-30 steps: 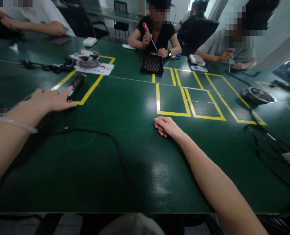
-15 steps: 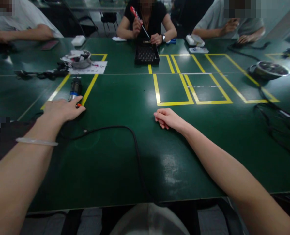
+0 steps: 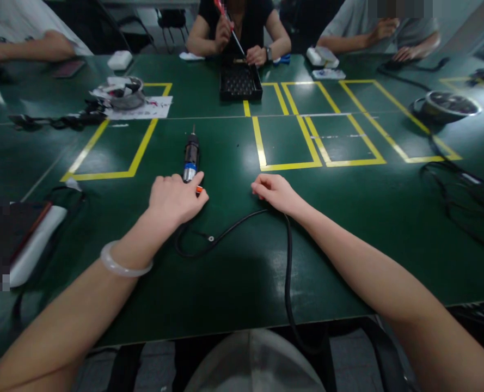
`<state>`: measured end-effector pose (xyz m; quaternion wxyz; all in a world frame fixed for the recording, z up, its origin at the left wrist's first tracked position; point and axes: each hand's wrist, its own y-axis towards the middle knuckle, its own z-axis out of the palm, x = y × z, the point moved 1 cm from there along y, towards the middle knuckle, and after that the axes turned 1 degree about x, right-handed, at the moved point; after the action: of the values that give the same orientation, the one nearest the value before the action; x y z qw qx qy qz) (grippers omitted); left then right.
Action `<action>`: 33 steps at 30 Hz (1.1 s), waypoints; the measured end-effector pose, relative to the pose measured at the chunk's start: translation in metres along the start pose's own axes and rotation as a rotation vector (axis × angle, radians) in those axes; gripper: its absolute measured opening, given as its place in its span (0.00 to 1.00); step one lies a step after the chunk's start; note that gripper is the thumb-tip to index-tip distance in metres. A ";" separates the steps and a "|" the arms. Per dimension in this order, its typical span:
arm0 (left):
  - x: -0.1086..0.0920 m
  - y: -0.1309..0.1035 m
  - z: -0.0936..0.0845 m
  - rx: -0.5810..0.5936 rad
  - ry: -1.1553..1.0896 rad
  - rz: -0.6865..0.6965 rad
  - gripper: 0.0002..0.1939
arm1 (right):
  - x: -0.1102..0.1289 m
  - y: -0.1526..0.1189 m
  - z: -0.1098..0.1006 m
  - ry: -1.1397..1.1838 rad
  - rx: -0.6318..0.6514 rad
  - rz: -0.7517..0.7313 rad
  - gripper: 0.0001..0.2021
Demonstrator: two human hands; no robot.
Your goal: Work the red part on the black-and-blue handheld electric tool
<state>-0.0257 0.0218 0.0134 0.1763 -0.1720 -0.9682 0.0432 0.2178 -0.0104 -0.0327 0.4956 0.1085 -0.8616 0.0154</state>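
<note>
My left hand is wrapped over the rear of an electric screwdriver, which has a black front, a blue ring and an orange part. Its tip points away from me, toward the far side of the green table. A black cable curves from beneath my left hand, passes near my right wrist and drops over the table's near edge. My right hand rests on the table with its fingers curled in; whatever they hold, if anything, is hidden.
Yellow tape marks rectangles on the table. A black tray lies before a person holding a red screwdriver. Metal bowls stand left and right. Cables lie at right; a white-edged object sits at left.
My left hand has moved right, out of the left taped rectangle, bringing the electric screwdriver with it. The cable has shifted right. My right hand has barely moved.
</note>
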 end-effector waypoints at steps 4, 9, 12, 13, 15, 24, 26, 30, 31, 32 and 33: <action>-0.039 -0.001 -0.010 -0.057 -0.013 0.127 0.35 | 0.011 -0.003 0.006 -0.146 0.022 -0.026 0.10; -0.070 0.000 -0.019 -0.088 -0.062 0.255 0.33 | 0.020 -0.004 0.007 -0.209 0.090 0.073 0.15; -0.078 0.001 -0.022 -0.066 -0.104 0.296 0.33 | 0.022 -0.004 0.006 -0.205 0.133 0.098 0.18; -0.079 0.001 -0.022 -0.050 -0.117 0.301 0.34 | 0.022 -0.004 0.006 -0.193 0.147 0.104 0.18; -0.076 0.003 -0.022 -0.007 -0.138 0.305 0.36 | 0.021 -0.004 0.005 -0.144 0.164 0.111 0.18; -0.051 0.016 -0.021 0.120 -0.260 0.479 0.50 | 0.014 -0.005 -0.004 0.314 0.295 0.302 0.15; -0.050 0.017 -0.021 0.135 -0.268 0.491 0.50 | 0.013 -0.006 -0.005 0.352 0.320 0.322 0.14; -0.050 0.017 -0.023 0.138 -0.263 0.485 0.50 | 0.013 -0.006 -0.005 0.402 0.345 0.348 0.15; -0.050 0.016 -0.024 0.135 -0.260 0.479 0.50 | 0.014 -0.006 -0.005 0.413 0.346 0.353 0.16; -0.051 0.016 -0.024 0.134 -0.258 0.474 0.50 | 0.014 -0.006 -0.004 0.420 0.343 0.357 0.16; -0.052 0.015 -0.025 0.131 -0.258 0.467 0.50 | 0.013 -0.006 -0.004 0.423 0.338 0.360 0.16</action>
<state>0.0336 0.0181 0.0175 0.0477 -0.3721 -0.9119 0.1667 0.2160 -0.0183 -0.0198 0.6278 0.0298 -0.7302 0.2679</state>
